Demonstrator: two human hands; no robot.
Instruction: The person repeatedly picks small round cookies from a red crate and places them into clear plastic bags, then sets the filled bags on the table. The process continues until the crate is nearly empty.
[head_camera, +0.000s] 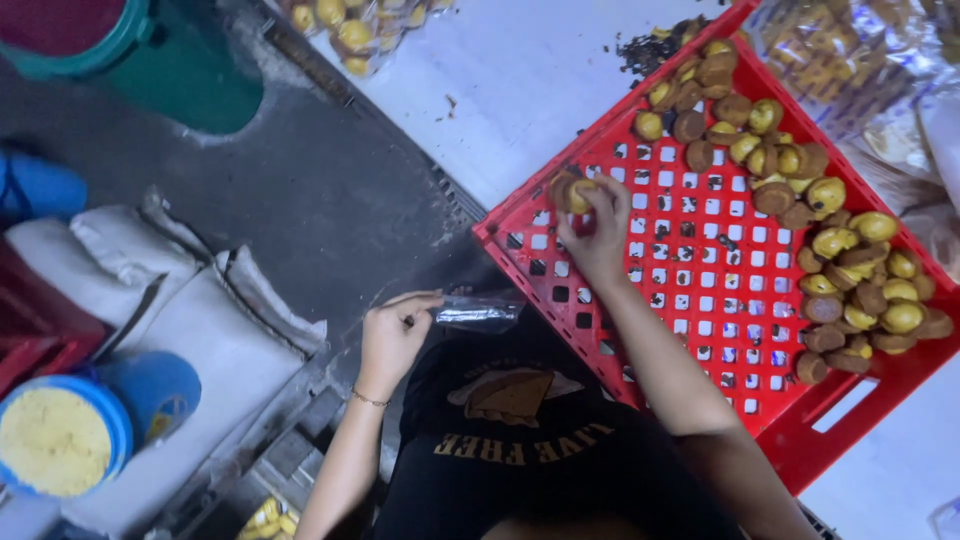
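My right hand (597, 228) is raised over the near left corner of a red plastic crate (700, 270) and grips a few small round cakes (570, 190), yellow and brown. My left hand (392, 335) pinches the end of a clear plastic bag (478, 313) held just off the crate's edge, above my dark shirt. Several loose cakes (850, 270) lie piled along the crate's far and right sides.
The crate rests on a white table (520, 70). Clear bags of packed cakes lie at the top (355, 25) and top right (840, 50). A green bin (170, 60), white sacks (180, 290) and a blue tub of yellow powder (60, 435) stand on the dark floor at left.
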